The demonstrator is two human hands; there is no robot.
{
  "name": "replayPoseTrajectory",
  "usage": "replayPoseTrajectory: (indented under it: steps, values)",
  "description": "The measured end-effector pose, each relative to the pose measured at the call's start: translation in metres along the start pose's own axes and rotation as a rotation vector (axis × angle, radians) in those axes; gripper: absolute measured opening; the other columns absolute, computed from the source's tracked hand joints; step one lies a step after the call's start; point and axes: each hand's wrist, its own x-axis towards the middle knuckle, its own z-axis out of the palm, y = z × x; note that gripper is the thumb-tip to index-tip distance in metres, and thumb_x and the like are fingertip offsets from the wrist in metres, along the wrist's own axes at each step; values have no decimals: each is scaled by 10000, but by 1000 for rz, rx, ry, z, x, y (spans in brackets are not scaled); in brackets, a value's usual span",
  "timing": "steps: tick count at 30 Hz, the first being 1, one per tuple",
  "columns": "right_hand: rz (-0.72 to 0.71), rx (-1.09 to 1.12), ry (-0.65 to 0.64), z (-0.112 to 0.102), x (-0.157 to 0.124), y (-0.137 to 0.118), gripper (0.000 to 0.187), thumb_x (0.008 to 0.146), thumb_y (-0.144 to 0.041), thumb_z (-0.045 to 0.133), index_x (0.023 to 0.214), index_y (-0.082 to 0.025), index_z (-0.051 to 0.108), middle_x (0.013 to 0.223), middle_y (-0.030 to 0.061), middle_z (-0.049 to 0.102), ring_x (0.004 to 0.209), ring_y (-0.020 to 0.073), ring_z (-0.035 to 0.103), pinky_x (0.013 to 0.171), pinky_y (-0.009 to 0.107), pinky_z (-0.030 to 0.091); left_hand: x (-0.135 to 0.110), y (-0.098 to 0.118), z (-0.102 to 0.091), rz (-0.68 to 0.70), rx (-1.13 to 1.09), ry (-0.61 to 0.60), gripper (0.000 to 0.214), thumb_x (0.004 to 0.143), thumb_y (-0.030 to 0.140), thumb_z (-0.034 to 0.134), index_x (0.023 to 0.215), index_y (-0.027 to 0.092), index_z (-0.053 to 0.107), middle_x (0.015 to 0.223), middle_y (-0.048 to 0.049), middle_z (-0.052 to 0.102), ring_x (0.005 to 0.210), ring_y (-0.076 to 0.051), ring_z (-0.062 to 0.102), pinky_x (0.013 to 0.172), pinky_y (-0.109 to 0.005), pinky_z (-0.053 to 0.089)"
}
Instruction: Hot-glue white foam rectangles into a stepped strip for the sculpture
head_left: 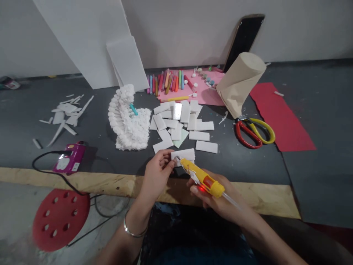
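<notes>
Grey wall (182, 33) — dark table (237, 163) — red stool (60, 217).

Glue gun (200, 174) and crayons (173, 82) show a craft workspace.

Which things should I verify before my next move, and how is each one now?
1. Glue gun gripped in right hand: ok.
2. White strip held by left hand: ok.
3. Left fingers well clear of the nozzle: not ok, they look very close.
4. Nozzle hot: cannot tell; only a red glow shows.
5. Nozzle touching the strip: cannot tell.
6. Scissors apart from both hands: ok.
</notes>
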Motion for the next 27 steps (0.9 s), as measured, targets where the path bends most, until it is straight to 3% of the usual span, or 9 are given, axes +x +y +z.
replayPoseTrajectory:
  steps: [12,27]
  values:
    - [-14,-102,-6,-1,1,-4,199,848,-398,649,833,-208,591,736,3,631,501,112,526,447,256,429,-3,3,3,17,-19,5,364,807,281,632,1152,165,635,961,-84,696,883,-186,680,690,-270,578]
    - [21,-122,0,-1,0,-4,247,811,-410,683,838,-193,569,732,1,603,534,113,523,483,249,428,-7,8,3,18,-61,25,369,807,278,651,1152,149,630,925,-70,684,840,-177,673,625,-249,577]
